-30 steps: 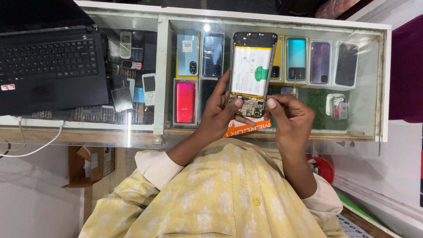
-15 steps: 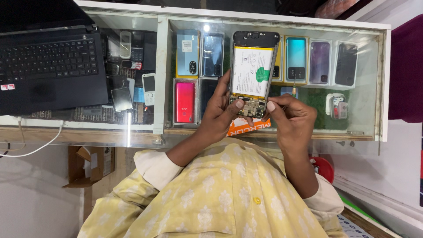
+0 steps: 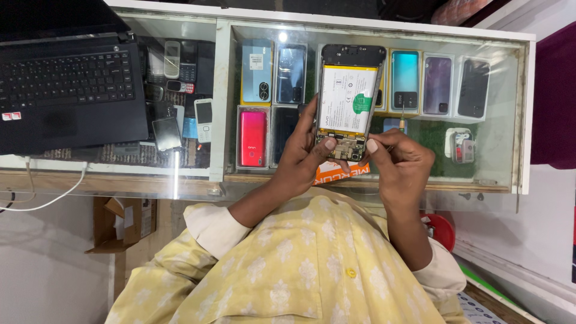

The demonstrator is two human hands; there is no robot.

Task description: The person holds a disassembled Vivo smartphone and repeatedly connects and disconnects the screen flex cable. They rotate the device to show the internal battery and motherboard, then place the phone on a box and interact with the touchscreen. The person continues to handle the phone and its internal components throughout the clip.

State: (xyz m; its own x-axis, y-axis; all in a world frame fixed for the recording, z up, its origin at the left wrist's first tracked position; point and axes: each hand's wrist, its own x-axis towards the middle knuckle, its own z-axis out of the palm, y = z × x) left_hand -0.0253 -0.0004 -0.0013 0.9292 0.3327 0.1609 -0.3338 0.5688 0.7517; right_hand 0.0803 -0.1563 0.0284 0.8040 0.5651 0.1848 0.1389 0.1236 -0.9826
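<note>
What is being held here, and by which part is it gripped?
The left hand grips an opened phone, its back cover off, at the lower left edge. The right hand pinches a thin tool against the phone's bottom end.

Laptop (image 3: 69,90) leftward — bare glass counter (image 3: 492,171) rightward

Black laptop (image 3: 66,90); left of it, red phone (image 3: 252,138), then white battery (image 3: 347,99) with green patch. Pale yellow shirt (image 3: 288,270), white floral print.

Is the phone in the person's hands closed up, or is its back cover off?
Back cover off. The phone shows its bare battery and circuit board, gripped by the left hand with the right hand at its lower end.
</note>
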